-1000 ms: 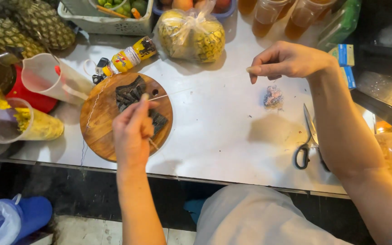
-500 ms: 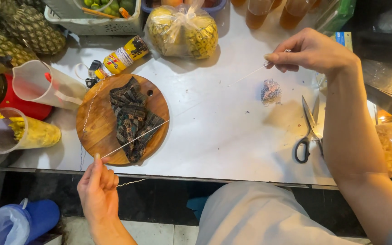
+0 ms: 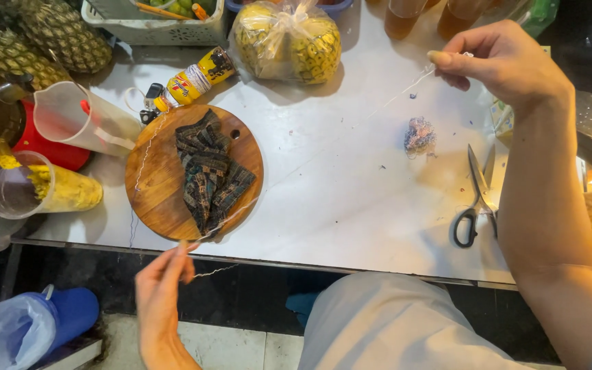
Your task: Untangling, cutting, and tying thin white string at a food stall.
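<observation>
Thread (image 3: 392,96) taut between left hand (image 3: 162,288), right hand (image 3: 505,62)

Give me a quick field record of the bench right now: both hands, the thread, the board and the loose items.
left hand: below the table edge, pinching one end of the thread
right hand: raised over the table's far right, pinching the other end
thread: pale, stretched across the table between both hands
round wooden board: near the table's left edge
dark patterned fabric: folded strips lying on the board
scissors: lying on the table beside the right forearm
small fabric scrap: on the table, left of the scissors
white table
</observation>
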